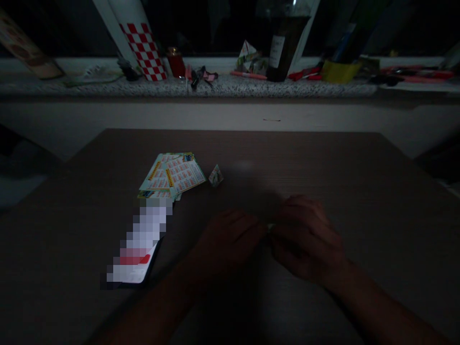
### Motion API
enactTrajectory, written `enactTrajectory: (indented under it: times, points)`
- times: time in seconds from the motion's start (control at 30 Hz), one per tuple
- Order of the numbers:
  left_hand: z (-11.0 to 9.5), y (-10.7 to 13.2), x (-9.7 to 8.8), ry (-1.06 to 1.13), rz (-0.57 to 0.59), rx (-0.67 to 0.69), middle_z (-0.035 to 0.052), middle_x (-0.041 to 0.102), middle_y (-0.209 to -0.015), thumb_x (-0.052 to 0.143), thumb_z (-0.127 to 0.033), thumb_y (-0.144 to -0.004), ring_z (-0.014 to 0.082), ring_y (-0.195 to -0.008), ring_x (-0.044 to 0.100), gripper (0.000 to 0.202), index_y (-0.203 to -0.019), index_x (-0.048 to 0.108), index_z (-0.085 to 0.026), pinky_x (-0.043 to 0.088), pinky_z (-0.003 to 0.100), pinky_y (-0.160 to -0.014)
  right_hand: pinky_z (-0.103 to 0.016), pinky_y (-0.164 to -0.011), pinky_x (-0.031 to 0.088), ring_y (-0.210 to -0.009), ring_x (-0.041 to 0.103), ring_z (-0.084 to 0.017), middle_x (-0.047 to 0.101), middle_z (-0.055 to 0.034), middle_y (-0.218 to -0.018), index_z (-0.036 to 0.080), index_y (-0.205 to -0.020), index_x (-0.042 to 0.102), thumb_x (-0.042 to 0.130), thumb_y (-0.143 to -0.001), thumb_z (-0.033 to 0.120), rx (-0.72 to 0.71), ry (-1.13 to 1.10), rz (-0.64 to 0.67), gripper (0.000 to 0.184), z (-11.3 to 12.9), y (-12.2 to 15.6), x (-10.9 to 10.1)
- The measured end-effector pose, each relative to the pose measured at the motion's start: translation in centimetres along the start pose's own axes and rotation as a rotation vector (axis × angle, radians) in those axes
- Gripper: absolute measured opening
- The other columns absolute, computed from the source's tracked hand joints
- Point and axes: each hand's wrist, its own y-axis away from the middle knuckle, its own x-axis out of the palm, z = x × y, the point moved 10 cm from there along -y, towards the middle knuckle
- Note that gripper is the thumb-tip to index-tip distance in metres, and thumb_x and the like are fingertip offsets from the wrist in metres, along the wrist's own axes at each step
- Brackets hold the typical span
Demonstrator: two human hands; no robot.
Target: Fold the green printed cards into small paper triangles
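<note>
My left hand (232, 239) and my right hand (311, 237) meet low over the table, fingers closed toward each other. Between their fingertips shows a sliver of a small pale-green piece of paper (270, 227); the fingers hide most of it. Beyond my left hand stands a small folded paper piece (216, 176), printed and pointed at the top. To its left, several printed cards or sheets (185, 176) lie fanned in an overlapping pile. A phone (134, 273) with a lit, partly pixelated screen lies left of my left hand, its far end by the pile.
The dark wooden table (323, 158) ends at a wall under a speckled sill (223, 88). On the sill stand a red-and-white checked cylinder (143, 50), a red bottle (176, 62), a dark labelled container (283, 48), a folded paper shape (247, 57) and a yellow holder (339, 71).
</note>
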Motion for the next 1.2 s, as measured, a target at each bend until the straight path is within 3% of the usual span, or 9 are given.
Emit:
enactTrajectory:
  times: [0.27,0.63,0.83,1.03,1.2]
  points:
    - [-0.8,-0.5,0.9,-0.002,0.104,0.014,0.0058,0.062,-0.08,0.038,-0.014,-0.095,0.0174,-0.073,0.054,0.024,-0.086,0.06,-0.011,0.048,0.032,-0.069,-0.045,-0.081,0.053,-0.084,0.063,-0.023,0.066,-0.003,-0.081,0.022,-0.089,0.059,0.068,-0.068,0.01,-0.023,-0.074,0.094,0.025,-0.2,0.3,1.5]
    - [-0.3,-0.1,1.4,0.036,0.114,0.037,0.004,0.063,-0.082,0.042,-0.016,-0.096,0.0161,-0.075,0.054,0.019,-0.094,0.06,-0.013,0.046,0.031,-0.068,-0.044,-0.077,0.055,-0.079,0.063,-0.022,0.066,-0.0019,-0.074,0.023,-0.084,0.06,0.07,-0.068,0.013,-0.056,-0.049,0.052,0.021,-0.4,0.2,1.0]
    - [0.3,0.2,-0.2,0.058,0.0,0.033,0.0043,0.067,-0.089,0.048,-0.011,-0.091,0.0163,-0.08,0.059,0.015,-0.102,0.057,-0.015,0.047,0.03,-0.07,-0.042,-0.07,0.055,-0.071,0.064,-0.021,0.065,-0.0015,-0.069,0.024,-0.073,0.061,0.066,-0.068,0.011,0.053,-0.063,0.012,0.015,-1.9,-0.3,-0.5]
    - [0.4,0.3,-0.5,0.084,-0.006,0.04,0.0039,0.069,-0.087,0.048,-0.012,-0.091,0.0159,-0.078,0.061,0.015,-0.102,0.058,-0.016,0.048,0.029,-0.069,-0.041,-0.069,0.054,-0.07,0.063,-0.021,0.063,-0.0013,-0.067,0.024,-0.072,0.061,0.066,-0.066,0.011,0.135,-0.168,0.008,0.015,-2.8,-0.3,-0.6]
    - [2.5,0.5,-0.9,0.213,-0.049,-0.157,0.0037,0.07,-0.088,0.049,-0.021,-0.093,0.0149,-0.079,0.063,0.016,-0.097,0.064,-0.019,0.05,0.027,-0.071,-0.038,-0.07,0.055,-0.075,0.066,-0.022,0.066,-0.0036,-0.074,0.023,-0.078,0.062,0.064,-0.075,0.015,0.381,-0.346,-0.015,0.008,-5.2,1.5,-0.1]
